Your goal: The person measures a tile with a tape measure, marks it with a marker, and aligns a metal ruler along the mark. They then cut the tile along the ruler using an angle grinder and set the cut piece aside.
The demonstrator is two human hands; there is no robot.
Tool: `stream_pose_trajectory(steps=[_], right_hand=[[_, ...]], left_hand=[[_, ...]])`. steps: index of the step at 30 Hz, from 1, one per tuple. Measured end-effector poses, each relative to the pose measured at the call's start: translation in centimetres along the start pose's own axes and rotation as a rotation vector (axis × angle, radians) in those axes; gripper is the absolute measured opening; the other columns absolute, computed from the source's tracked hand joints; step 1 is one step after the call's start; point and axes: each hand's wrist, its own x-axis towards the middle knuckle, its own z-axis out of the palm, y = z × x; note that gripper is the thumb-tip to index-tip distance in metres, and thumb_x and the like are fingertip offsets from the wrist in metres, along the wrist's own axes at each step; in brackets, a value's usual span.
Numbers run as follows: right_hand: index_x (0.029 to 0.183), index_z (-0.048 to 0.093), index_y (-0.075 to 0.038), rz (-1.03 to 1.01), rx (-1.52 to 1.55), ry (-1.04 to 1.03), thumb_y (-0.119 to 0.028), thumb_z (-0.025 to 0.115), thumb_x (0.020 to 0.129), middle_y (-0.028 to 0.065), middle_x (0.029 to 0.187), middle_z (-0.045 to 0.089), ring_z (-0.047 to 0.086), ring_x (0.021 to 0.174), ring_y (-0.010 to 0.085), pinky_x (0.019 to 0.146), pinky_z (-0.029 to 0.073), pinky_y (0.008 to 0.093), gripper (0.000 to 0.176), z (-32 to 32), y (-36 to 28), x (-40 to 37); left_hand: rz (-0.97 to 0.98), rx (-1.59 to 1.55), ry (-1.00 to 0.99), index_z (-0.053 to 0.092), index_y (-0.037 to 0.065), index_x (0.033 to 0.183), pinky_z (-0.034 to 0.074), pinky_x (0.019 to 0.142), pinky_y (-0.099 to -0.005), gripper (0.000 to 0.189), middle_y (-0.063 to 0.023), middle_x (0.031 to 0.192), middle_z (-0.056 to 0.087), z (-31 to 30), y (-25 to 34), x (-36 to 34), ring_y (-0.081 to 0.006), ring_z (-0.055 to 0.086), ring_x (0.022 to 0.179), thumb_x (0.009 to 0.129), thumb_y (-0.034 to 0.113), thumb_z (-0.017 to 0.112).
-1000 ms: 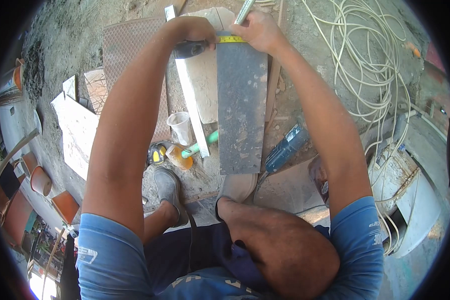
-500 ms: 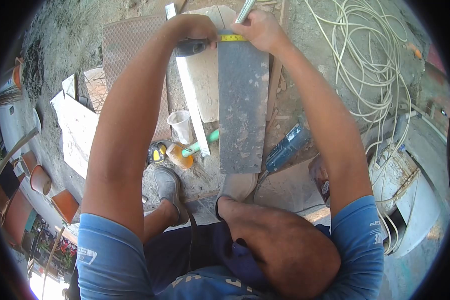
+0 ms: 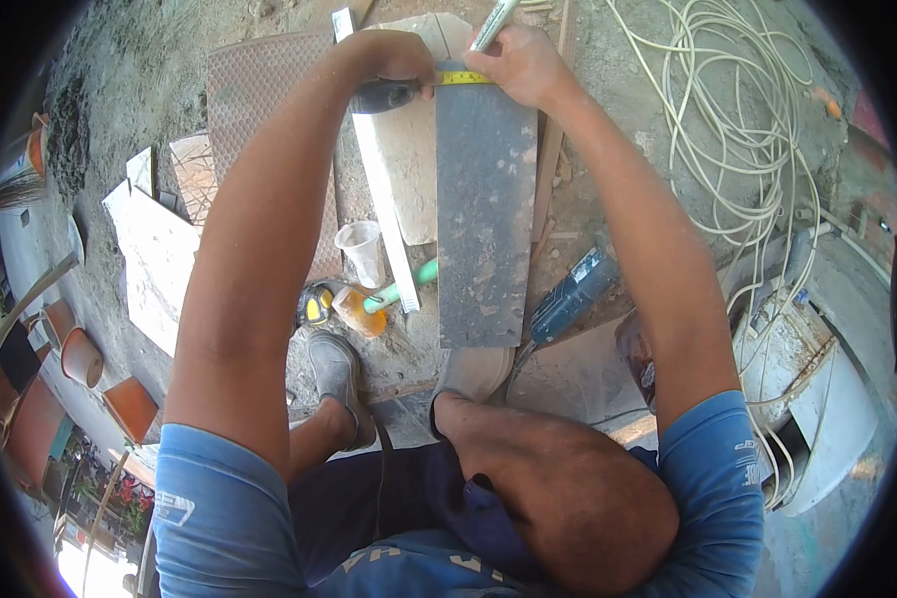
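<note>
Clearly, two hands are at work at the top centre of the frame, both at the far end of one long dark grey slab [image 3: 485,214]. The left hand [image 3: 399,58] has its fingers curled at one black tape measure [image 3: 384,97], though the hand partly hides its grip. One yellow blade [image 3: 462,78] runs from there across the slab's far edge. The right hand [image 3: 526,65] has its thumb and fingers closed at the other end of the blade, and also grips one pale marker [image 3: 493,25], which sticks up and away from the slab.

The slab lies lengthwise down the middle of the frame, its near end just by one of two grey shoes [image 3: 336,371]. To its left are one beige board [image 3: 409,169], one white metal strip [image 3: 384,204] and one brown patterned panel [image 3: 269,95]. Centre left, two cups are close together: one clear cup [image 3: 362,251] and one orange cup [image 3: 359,312], with one green tube [image 3: 406,287] touching the latter. One yellow-and-black object [image 3: 316,304] sits beside them.

Right of the slab lies one blue power tool [image 3: 573,296]. One tangle of pale cable [image 3: 738,130], its loops too many to count, fills the upper right.
</note>
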Motion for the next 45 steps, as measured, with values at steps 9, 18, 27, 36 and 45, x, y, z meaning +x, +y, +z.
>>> stream_pose_trajectory(steps=[9, 18, 27, 36, 45], right_hand=[[0.106, 0.072, -0.007, 0.035, -0.072, -0.063, -0.035, 0.066, 0.088, 0.0171, 0.094, 0.071, 0.070, 0.087, 0.0282, 0.080, 0.054, 0.0368, 0.035, -0.2, -0.1, 0.1], [0.096, 0.073, 0.005, -0.034, -0.032, -0.002, -0.033, 0.069, 0.084, 0.0241, 0.086, 0.070, 0.070, 0.079, 0.0319, 0.077, 0.056, 0.0388, 0.040, -0.2, 0.0, 0.2], [0.104, 0.072, -0.007, 0.002, -0.040, -0.087, -0.032, 0.067, 0.088, 0.0146, 0.094, 0.072, 0.070, 0.088, 0.0245, 0.082, 0.054, 0.0351, 0.031, -0.2, 0.2, 0.4], [0.105, 0.073, -0.009, -0.033, 0.089, -0.024, -0.031, 0.068, 0.088, 0.0109, 0.091, 0.072, 0.069, 0.086, 0.0203, 0.081, 0.054, 0.0332, 0.028, -1.2, -0.3, -0.3], [0.100, 0.072, -0.011, 0.055, 0.088, -0.087, -0.027, 0.070, 0.085, 0.0069, 0.087, 0.071, 0.068, 0.081, 0.0171, 0.078, 0.054, 0.0324, 0.022, -1.8, -0.8, -0.5]], left_hand=[[-0.029, -0.001, 0.000, 0.074, 0.002, 0.087, 0.049, 0.064, -0.0319, 0.024, -0.0061, 0.072, 0.068, 0.1, 0.0, 0.4, -0.0156, 0.063, 0.063, 0.089, 0.023, 0.061], [-0.047, -0.033, -0.034, 0.075, 0.002, 0.088, 0.050, 0.065, -0.0328, 0.025, -0.0065, 0.074, 0.069, -0.1, 0.1, 0.2, -0.0157, 0.064, 0.064, 0.089, 0.024, 0.061], [-0.036, 0.012, -0.030, 0.075, 0.003, 0.087, 0.050, 0.065, -0.0324, 0.025, -0.0066, 0.074, 0.069, 0.0, -0.1, 0.7, -0.0159, 0.065, 0.065, 0.087, 0.023, 0.061], [0.004, 0.017, -0.043, 0.075, 0.003, 0.087, 0.050, 0.065, -0.0319, 0.025, -0.0059, 0.074, 0.069, -0.2, 0.0, 0.4, -0.0152, 0.066, 0.065, 0.086, 0.024, 0.061], [-0.028, 0.001, -0.028, 0.074, 0.004, 0.087, 0.048, 0.063, -0.0317, 0.025, -0.0051, 0.072, 0.068, -0.1, 0.2, 0.2, -0.0146, 0.063, 0.064, 0.088, 0.024, 0.061]])
